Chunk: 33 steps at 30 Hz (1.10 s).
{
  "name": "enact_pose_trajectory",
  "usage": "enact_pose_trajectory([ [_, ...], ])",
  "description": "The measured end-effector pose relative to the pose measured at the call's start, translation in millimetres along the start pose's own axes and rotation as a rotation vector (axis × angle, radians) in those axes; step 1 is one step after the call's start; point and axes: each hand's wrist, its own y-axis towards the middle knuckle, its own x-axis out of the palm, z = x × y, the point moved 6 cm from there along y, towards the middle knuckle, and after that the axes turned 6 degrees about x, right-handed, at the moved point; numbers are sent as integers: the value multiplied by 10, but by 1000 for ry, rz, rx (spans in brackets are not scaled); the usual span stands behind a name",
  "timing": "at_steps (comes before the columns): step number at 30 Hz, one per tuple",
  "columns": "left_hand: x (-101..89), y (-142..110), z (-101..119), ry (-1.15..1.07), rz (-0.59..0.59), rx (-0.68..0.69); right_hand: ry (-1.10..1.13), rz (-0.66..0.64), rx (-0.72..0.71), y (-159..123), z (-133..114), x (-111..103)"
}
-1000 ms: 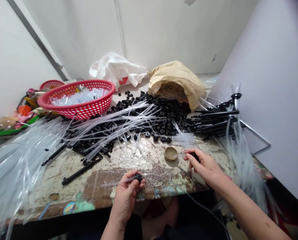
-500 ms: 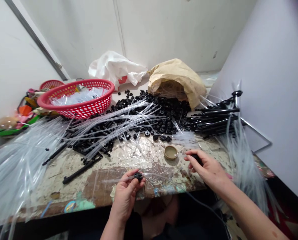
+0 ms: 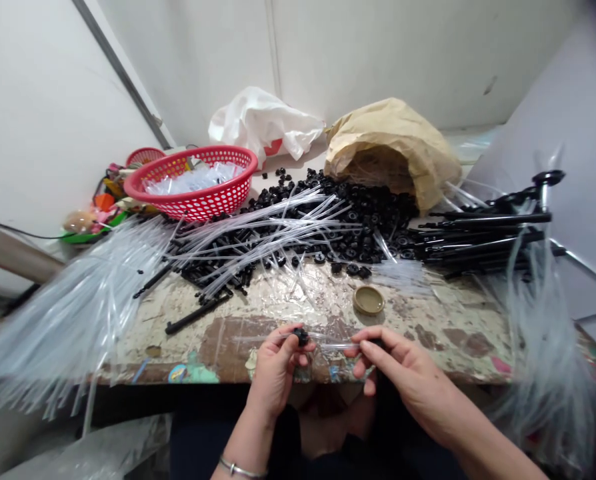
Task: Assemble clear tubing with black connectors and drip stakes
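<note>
My left hand (image 3: 277, 367) is closed around a small black plastic cap (image 3: 301, 336), with a clear thin tube running through it. Close by on the right, the fingers of my right hand (image 3: 398, 360) pinch a short clear tube (image 3: 339, 347), whose free end points at the cap. A dark piece lies in the right palm, mostly hidden by the fingers. Just beyond the hands stands a small round dish (image 3: 369, 301) that seems to hold liquid. Whether the tube touches the cap I cannot tell.
Black caps (image 3: 348, 217) are heaped behind, with clear tubes (image 3: 278, 230) across them. A red basket (image 3: 193, 203) and brown paper bag (image 3: 441, 167) stand at the back. Black rods (image 3: 483, 237) lie right; long tube bundles hang over the table's left and right edges.
My right hand has come away from the dish toward my left hand, bringing the clear tube near the black cap. My left hand keeps its hold. The camera view has shifted left.
</note>
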Motion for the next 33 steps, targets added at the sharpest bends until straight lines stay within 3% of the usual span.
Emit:
enact_pose_trajectory([
  [4, 14, -7, 6, 6, -14, 9, -24, 37, 10, 76, 40, 135],
  [14, 10, -9, -9, -38, -4, 13, -61, 78, -47, 162, 54, 187],
  [27, 4, -14, -26, -54, -28, -22, -414, 126, -102, 227, 19, 256],
  [33, 11, -13, -32, -62, -69, -43, -437, 173, -143, 307, -33, 312],
])
